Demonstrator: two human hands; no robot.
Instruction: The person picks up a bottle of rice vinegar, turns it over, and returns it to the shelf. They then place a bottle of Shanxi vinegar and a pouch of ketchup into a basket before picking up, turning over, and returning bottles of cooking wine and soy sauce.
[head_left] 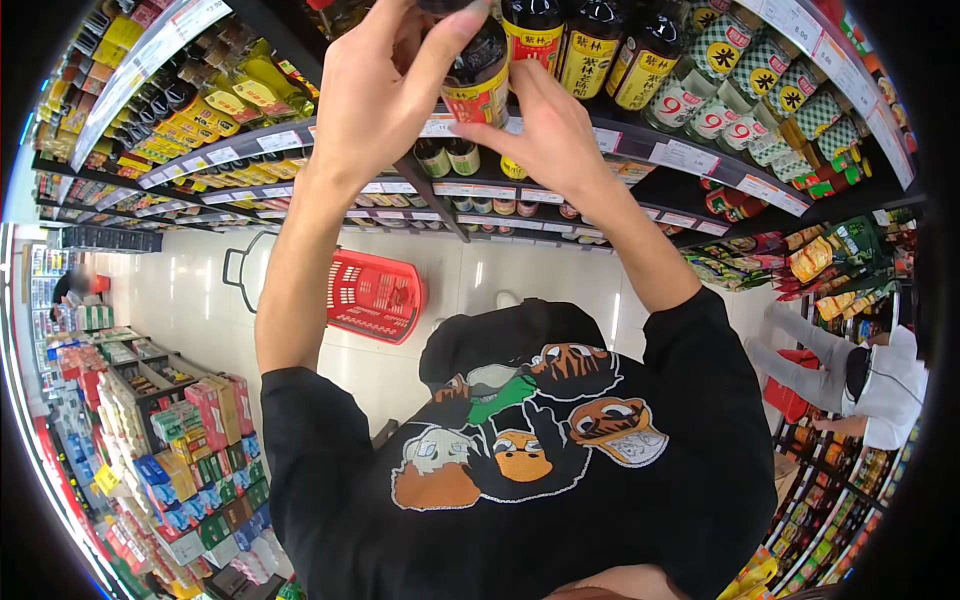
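A vinegar bottle [478, 88] with dark liquid and a red-and-yellow label is held up at the shelf edge, between my two hands. My left hand [385, 95] is closed around its upper part, thumb across the neck near the cap; the top of the bottle runs close to the frame's edge. Lower down, my right hand [545, 125] grips the bottle's side and base with thumb and fingers. Just behind stand more dark bottles, one with a red-and-yellow label [533, 42] and others with yellow labels [640, 72].
Clear bottles with green checked labels [720, 50] fill the shelf to the right; oil bottles [255, 90] stand left. A red shopping basket [375, 295] with a black handle is on the floor. Another person [885, 385] stands at right beside a red basket [790, 385]. Stacked boxes [200, 430] are at lower left.
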